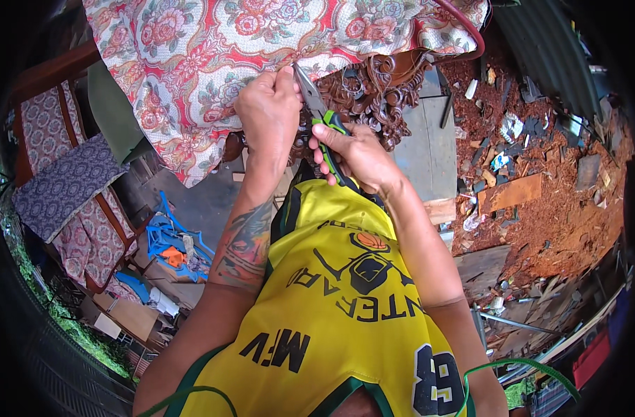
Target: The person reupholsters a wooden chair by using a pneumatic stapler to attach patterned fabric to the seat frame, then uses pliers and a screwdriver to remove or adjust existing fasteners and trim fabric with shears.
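Floral upholstery fabric (192,83) in white, red and green drapes over a piece of furniture with a carved dark wood edge (369,90). At the fabric's near edge my left hand (270,108) is closed, its thumb and fingers pinched together on the cloth. My right hand (355,154) grips the green and black handles of long-nose pliers (324,118). The pliers' tips point up and left, right beside my left fingertips at the fabric edge. Whether the jaws hold anything is too small to tell.
Patterned upholstered wooden seats (81,229) stand on the left, near a blue plastic bag (175,240). Wood scraps and litter cover the reddish ground (540,208) on the right. A dark red tube (474,31) curves past the fabric's far right corner.
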